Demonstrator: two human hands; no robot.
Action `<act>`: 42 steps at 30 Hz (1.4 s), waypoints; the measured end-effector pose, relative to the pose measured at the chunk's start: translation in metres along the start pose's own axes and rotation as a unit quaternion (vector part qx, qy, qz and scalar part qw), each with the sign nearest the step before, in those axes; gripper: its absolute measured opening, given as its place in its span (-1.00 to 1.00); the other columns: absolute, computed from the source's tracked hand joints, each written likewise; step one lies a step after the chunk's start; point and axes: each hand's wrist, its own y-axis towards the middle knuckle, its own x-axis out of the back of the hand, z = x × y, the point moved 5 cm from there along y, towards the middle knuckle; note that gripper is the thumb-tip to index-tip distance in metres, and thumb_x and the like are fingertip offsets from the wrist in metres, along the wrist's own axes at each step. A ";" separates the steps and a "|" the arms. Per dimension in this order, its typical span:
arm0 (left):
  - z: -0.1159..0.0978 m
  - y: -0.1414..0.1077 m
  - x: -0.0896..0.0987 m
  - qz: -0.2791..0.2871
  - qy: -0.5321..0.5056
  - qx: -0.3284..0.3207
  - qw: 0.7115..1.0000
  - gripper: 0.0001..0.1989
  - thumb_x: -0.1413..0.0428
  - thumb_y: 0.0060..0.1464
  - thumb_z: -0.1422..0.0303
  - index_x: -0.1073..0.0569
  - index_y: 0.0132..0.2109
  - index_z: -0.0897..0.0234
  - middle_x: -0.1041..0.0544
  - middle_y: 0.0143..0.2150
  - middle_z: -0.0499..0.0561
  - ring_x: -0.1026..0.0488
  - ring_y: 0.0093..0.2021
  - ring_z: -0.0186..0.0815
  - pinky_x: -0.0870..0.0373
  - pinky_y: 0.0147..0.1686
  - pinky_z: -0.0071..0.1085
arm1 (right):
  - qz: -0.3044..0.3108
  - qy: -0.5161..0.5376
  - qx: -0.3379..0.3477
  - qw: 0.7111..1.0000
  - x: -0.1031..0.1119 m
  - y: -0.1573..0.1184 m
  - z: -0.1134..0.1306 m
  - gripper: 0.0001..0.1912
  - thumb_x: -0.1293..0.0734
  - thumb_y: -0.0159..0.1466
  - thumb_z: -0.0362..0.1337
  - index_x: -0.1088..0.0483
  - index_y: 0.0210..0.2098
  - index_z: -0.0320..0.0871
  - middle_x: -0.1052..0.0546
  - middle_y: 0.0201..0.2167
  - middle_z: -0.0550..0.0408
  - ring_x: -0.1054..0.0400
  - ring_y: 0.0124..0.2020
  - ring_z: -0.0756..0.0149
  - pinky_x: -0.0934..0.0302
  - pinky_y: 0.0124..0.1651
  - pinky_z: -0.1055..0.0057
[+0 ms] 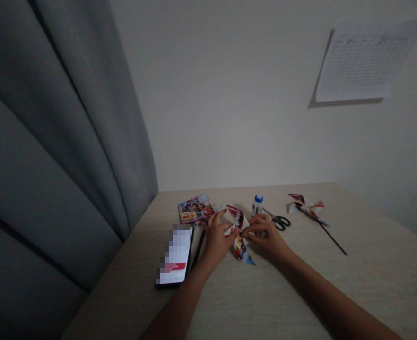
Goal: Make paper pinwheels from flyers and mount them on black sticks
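Note:
A printed paper pinwheel with curled, folded blades lies between my two hands over the middle of the table. My left hand is closed on its left side, thumb pressed near the centre. From the right, my right hand pinches at the pinwheel's centre; anything small between those fingertips is hidden. Beside my left wrist lies a black stick, partly covered by the hand. Just behind my right hand stand a white glue bottle with a blue cap and, lying flat, black-handled scissors.
A phone with a lit screen lies left of my left forearm. Behind it are printed flyers. Another paper pinwheel on a black stick rests at the right. A grey curtain hangs along the table's left side.

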 end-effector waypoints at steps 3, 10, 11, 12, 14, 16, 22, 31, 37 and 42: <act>-0.001 -0.001 0.001 -0.007 -0.009 -0.002 1.000 -0.88 -0.22 0.11 0.29 -0.65 -0.30 0.17 -0.37 0.29 0.09 -0.17 0.32 0.04 0.04 0.33 0.17 | 0.002 -0.009 -0.008 1.000 -0.001 0.000 -0.001 -0.93 -0.47 0.20 -0.16 -0.64 -0.32 0.08 -0.56 -0.25 0.03 -0.27 -0.04 0.09 -0.11 0.06 0.13; -0.001 0.001 0.001 0.002 -0.031 0.002 1.000 -0.89 -0.30 0.00 0.30 -0.65 -0.26 0.15 -0.37 0.29 0.07 -0.19 0.31 0.02 -0.05 0.32 0.11 | -0.010 -0.031 -0.017 0.999 0.000 0.000 -0.001 -0.94 -0.47 0.19 -0.19 -0.64 -0.34 0.09 -0.55 -0.28 0.05 -0.26 -0.05 0.08 -0.09 0.06 0.12; -0.001 0.001 0.000 0.007 -0.033 0.005 0.999 -0.85 -0.33 -0.04 0.31 -0.65 -0.24 0.15 -0.36 0.29 0.08 -0.19 0.31 0.02 -0.06 0.32 0.10 | -0.013 -0.033 -0.019 0.999 0.000 0.000 0.000 -0.95 -0.48 0.19 -0.20 -0.64 -0.34 0.09 -0.55 -0.28 0.05 -0.26 -0.04 0.08 -0.09 0.06 0.13; 0.000 0.001 -0.001 0.010 -0.033 0.007 0.999 -0.81 -0.35 -0.07 0.31 -0.65 -0.23 0.15 -0.36 0.30 0.08 -0.18 0.31 0.03 -0.06 0.32 0.09 | -0.016 -0.035 -0.020 0.999 0.000 0.000 0.001 -0.95 -0.48 0.18 -0.21 -0.64 -0.35 0.09 -0.55 -0.28 0.05 -0.25 -0.04 0.08 -0.09 0.05 0.13; 0.001 0.001 -0.002 0.012 -0.034 0.012 0.999 -0.77 -0.38 -0.12 0.33 -0.65 -0.22 0.15 -0.35 0.31 0.08 -0.17 0.32 0.03 -0.06 0.32 0.08 | -0.022 -0.038 -0.024 0.999 0.001 0.000 0.003 -0.96 -0.49 0.16 -0.23 -0.64 -0.37 0.08 -0.54 -0.28 0.05 -0.25 -0.04 0.08 -0.08 0.04 0.14; 0.003 0.001 -0.003 0.010 -0.034 0.019 0.999 -0.77 -0.38 -0.13 0.34 -0.65 -0.23 0.15 -0.35 0.30 0.07 -0.17 0.33 0.03 -0.05 0.32 0.08 | -0.022 -0.041 -0.026 0.999 0.002 0.000 0.005 -0.96 -0.50 0.15 -0.24 -0.64 -0.39 0.08 -0.54 -0.28 0.05 -0.24 -0.05 0.08 -0.08 0.04 0.14; 0.005 0.001 -0.007 0.021 -0.033 0.030 0.999 -0.79 -0.37 -0.11 0.33 -0.65 -0.24 0.16 -0.34 0.31 0.07 -0.16 0.33 0.03 -0.03 0.33 0.06 | -0.015 -0.040 -0.034 0.999 0.003 0.000 0.007 -0.95 -0.48 0.18 -0.20 -0.64 -0.37 0.10 -0.54 -0.27 0.04 -0.23 -0.04 0.07 -0.07 0.04 0.13; 0.010 0.001 -0.011 0.017 -0.038 0.039 0.998 -0.76 -0.38 -0.13 0.30 -0.64 -0.24 0.18 -0.37 0.29 0.05 -0.18 0.31 0.00 -0.06 0.32 -0.01 | 0.001 -0.047 -0.051 0.998 0.001 0.001 0.007 -0.95 -0.48 0.18 -0.20 -0.64 -0.38 0.09 -0.55 -0.25 0.03 -0.22 -0.03 0.05 -0.06 0.07 0.10; 0.010 0.002 -0.013 0.022 -0.037 0.045 0.998 -0.76 -0.37 -0.13 0.33 -0.64 -0.23 0.16 -0.40 0.26 0.06 -0.20 0.30 0.01 -0.05 0.31 0.04 | -0.009 -0.059 -0.057 0.997 0.001 0.002 0.010 -0.95 -0.47 0.17 -0.22 -0.64 -0.41 0.07 -0.54 -0.27 0.02 -0.20 -0.03 0.03 -0.06 0.04 0.09; 0.010 0.001 -0.013 0.022 -0.035 0.047 0.998 -0.76 -0.36 -0.11 0.33 -0.64 -0.21 0.15 -0.41 0.25 0.05 -0.21 0.30 -0.01 -0.03 0.31 0.04 | -0.017 -0.069 -0.069 0.995 0.000 0.002 0.014 -0.94 -0.47 0.15 -0.25 -0.63 -0.43 0.06 -0.54 -0.28 0.02 -0.21 -0.05 0.04 -0.04 0.05 0.08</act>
